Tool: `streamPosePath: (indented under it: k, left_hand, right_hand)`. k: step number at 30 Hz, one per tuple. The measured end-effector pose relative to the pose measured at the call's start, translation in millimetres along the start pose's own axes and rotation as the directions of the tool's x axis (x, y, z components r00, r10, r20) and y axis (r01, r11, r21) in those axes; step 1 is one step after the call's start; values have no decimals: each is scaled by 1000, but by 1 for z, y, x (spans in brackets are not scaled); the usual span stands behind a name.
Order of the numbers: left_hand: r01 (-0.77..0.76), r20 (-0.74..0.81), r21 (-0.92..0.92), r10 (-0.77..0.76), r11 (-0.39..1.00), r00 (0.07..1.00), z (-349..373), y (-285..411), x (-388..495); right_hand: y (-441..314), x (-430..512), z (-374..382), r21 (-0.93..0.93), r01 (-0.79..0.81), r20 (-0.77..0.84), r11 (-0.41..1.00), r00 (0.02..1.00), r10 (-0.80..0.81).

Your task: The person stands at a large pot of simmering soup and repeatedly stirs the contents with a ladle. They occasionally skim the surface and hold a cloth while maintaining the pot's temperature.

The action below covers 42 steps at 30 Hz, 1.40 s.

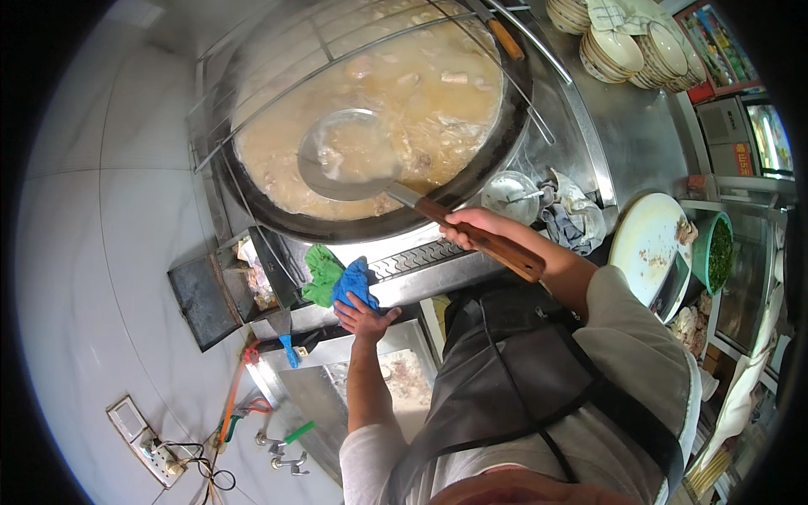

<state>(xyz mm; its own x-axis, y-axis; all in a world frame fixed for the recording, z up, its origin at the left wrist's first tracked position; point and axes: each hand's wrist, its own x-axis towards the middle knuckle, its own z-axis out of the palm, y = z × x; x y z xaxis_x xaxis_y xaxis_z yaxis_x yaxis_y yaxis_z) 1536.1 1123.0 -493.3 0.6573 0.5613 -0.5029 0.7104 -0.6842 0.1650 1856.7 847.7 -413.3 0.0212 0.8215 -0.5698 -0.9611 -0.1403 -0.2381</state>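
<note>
My right hand [466,228] is closed around the wooden handle of a large metal ladle [350,154]. The ladle's round bowl lies in the cloudy broth [442,107] of a very wide wok [435,214], with liquid in it. Pale pieces, perhaps meat, float in the broth. Below the wok's rim, my left hand [365,317] rests with spread fingers on a blue cloth [353,285]. A green cloth [322,276] touches the blue one on its left. Whether the left fingers grip the cloth is unclear.
A metal rack [303,74] spans the wok, beside a wooden-handled tool [505,39]. At right are a clear bowl [510,197], crumpled cloths [571,218], stacked bowls [611,55], a round cutting board [644,246] and a green tub [720,252]. A blue-handled scraper [288,348] lies at left.
</note>
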Motion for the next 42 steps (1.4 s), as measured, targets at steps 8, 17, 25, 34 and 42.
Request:
streamPosePath:
  k: [8,17,25,34,42]
  left_hand:
    - [102,108,-27,-99,994,989,-13,9,1]
    - [135,157,25,-137,991,978,-22,18,-1]
    - [75,117,7,-76,997,990,-18,15,-3]
    - [11,27,-43,-10,999,1000,-6,6,-5]
    - [19,13,-38,-18,999,1000,-6,10,-7]
  right_hand:
    - [19,-85,-15,126,45,-102,991,994,-32]
    - [-46,-89,-40,87,322,-351,943,895,-274]
    - [-140,-25,-50,-156,431,-493,889,746,-449]
    - [-241,80,-35,-265,361,-353,894,827,-438]
    - [-278,185,13,-334,373,-410,866,769,-490]
